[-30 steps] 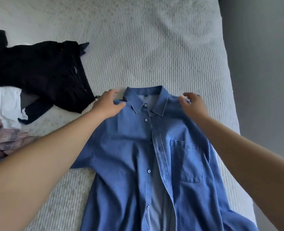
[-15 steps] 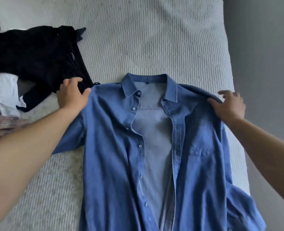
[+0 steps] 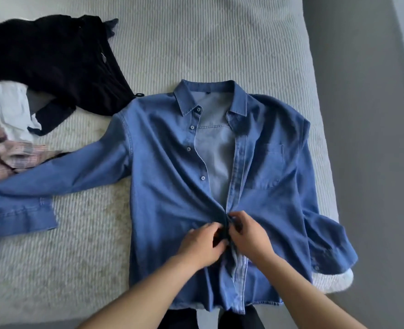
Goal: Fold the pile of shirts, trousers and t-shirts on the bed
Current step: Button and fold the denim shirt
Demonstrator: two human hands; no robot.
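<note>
A blue denim long-sleeved shirt (image 3: 172, 176) lay face up on the pale ribbed bed (image 3: 196, 39), the collar away from the person and the hem at the near edge. Its front was open from the collar down to the middle. There the left hand (image 3: 202, 243) and the right hand (image 3: 248, 236) met at the placket, fingers curled and pinching the two front edges together, as if closing a button; the button itself was hidden.

Left of the shirt, beyond its spread sleeve, lay a black garment (image 3: 53, 60), a white cloth (image 3: 6, 108) and a pink checked cloth (image 3: 8, 157).

The denim looked soft but with some body, not slippery. I judged it would hold a crease well, and was best taken at shoulder seams and hem for folding.
</note>
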